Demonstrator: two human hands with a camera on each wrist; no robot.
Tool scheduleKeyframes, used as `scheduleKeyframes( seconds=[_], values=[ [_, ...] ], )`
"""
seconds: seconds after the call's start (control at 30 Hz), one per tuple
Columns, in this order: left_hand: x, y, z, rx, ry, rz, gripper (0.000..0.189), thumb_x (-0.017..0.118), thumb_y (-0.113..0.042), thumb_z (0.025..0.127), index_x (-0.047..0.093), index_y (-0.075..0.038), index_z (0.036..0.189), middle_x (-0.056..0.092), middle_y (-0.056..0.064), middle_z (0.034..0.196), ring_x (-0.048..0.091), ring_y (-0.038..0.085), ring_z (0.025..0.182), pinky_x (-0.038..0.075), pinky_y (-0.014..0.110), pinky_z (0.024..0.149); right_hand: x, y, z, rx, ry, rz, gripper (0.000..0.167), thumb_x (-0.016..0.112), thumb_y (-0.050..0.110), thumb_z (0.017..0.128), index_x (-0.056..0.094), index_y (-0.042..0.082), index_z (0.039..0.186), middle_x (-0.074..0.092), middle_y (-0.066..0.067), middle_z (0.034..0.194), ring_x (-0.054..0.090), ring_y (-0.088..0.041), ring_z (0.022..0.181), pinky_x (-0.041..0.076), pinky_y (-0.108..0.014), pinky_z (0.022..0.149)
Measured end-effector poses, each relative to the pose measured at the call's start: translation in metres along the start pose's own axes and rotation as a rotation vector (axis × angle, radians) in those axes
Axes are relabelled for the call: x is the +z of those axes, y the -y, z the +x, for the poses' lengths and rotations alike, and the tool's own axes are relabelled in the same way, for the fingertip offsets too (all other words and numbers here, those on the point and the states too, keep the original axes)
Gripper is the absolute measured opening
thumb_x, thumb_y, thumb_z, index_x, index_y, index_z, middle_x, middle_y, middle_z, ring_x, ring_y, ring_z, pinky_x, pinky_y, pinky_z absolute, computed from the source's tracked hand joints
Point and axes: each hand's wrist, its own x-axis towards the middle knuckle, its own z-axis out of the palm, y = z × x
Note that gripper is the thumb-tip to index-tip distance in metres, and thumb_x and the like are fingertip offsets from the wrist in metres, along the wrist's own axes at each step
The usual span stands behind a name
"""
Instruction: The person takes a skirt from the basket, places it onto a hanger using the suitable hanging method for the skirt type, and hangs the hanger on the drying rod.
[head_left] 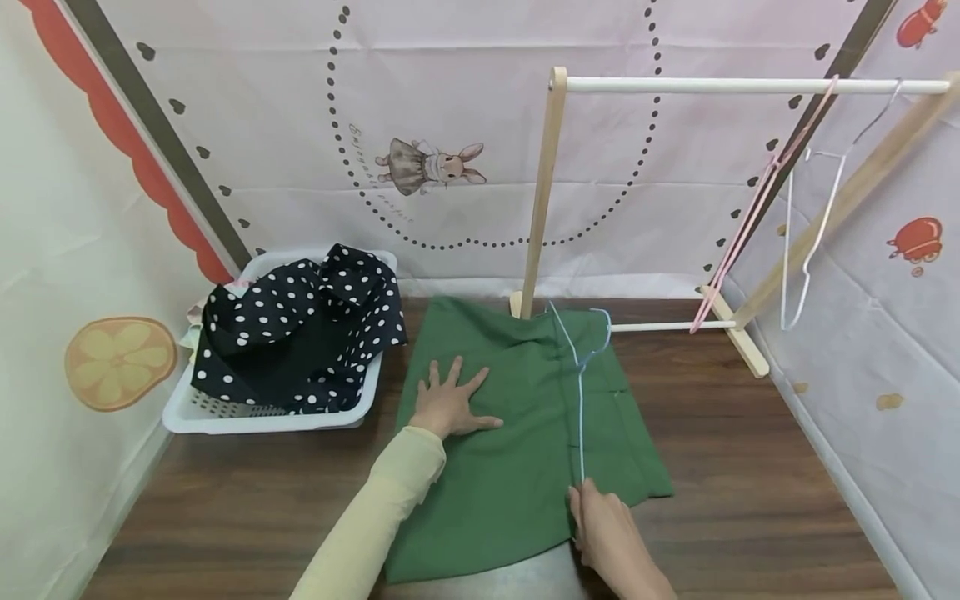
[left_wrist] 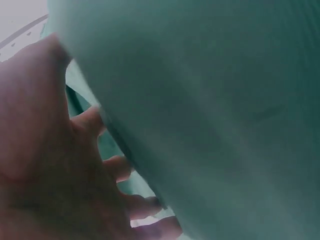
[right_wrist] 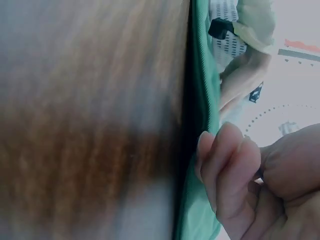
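Note:
A green garment (head_left: 510,400), flared like a skirt, lies spread on the wooden floor. My left hand (head_left: 450,408) rests flat on its left part, fingers spread. On the right part lies a pale blue wire hanger (head_left: 581,408), its hook curving toward the upper right. My right hand (head_left: 603,529) grips the hanger's lower end at the garment's lower edge; whether cloth is pinched too cannot be told. Close up, the left wrist view shows green cloth (left_wrist: 200,125) beside the fingers. In the right wrist view, curled fingers (right_wrist: 232,170) are next to the cloth's edge (right_wrist: 202,90).
At the left, a white basket (head_left: 262,425) holds a black polka-dot cloth (head_left: 300,325) and other fabric. Behind the garment to the right stands a rack with a white bar (head_left: 675,86) and wooden posts (head_left: 543,192). A pink hanger (head_left: 750,212) and a white hanger (head_left: 825,208) hang there.

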Motion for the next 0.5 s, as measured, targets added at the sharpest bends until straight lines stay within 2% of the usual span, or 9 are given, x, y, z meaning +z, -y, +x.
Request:
scheduleKeyframes(
  seconds=[0.17, 0.27, 0.4, 0.5],
  values=[
    [-0.002, 0.000, -0.004, 0.035, 0.024, -0.006, 0.101, 0.062, -0.078, 0.071, 0.020, -0.038, 0.154, 0.003, 0.011, 0.162, -0.003, 0.049, 0.142, 0.014, 0.066, 0.109, -0.001, -0.003, 0.013, -0.021, -0.043, -0.053, 0.027, 0.041, 0.016, 0.106, 0.047, 0.007, 0.080, 0.047, -0.002, 0.050, 0.047, -0.015, 0.036, 0.040, -0.027, 0.034],
    [0.000, 0.000, -0.004, 0.056, 0.026, -0.002, 0.101, 0.061, -0.079, 0.072, 0.020, -0.038, 0.154, 0.003, 0.011, 0.162, -0.003, 0.050, 0.142, 0.013, 0.067, 0.109, -0.003, -0.003, 0.014, 0.024, -0.044, -0.081, 0.027, 0.041, 0.015, 0.106, 0.048, 0.006, 0.081, 0.048, -0.003, 0.050, 0.048, -0.015, 0.036, 0.041, -0.027, 0.035],
    [0.002, 0.000, -0.003, 0.067, 0.003, 0.002, 0.098, 0.058, -0.080, 0.073, 0.022, -0.037, 0.154, 0.005, 0.012, 0.162, -0.002, 0.050, 0.142, 0.014, 0.067, 0.108, -0.003, 0.000, 0.008, 0.092, 0.039, -0.060, 0.025, 0.043, 0.016, 0.105, 0.049, 0.007, 0.083, 0.050, -0.005, 0.052, 0.050, -0.018, 0.039, 0.044, -0.030, 0.038],
    [0.003, -0.002, -0.002, 0.051, -0.014, 0.008, 0.097, 0.057, -0.080, 0.073, 0.022, -0.038, 0.154, 0.006, 0.011, 0.162, -0.001, 0.050, 0.142, 0.015, 0.067, 0.108, 0.000, 0.006, 0.006, 0.098, 0.072, -0.070, 0.025, 0.044, 0.018, 0.105, 0.048, 0.008, 0.082, 0.050, -0.006, 0.053, 0.050, -0.019, 0.039, 0.044, -0.031, 0.040]
  ],
)
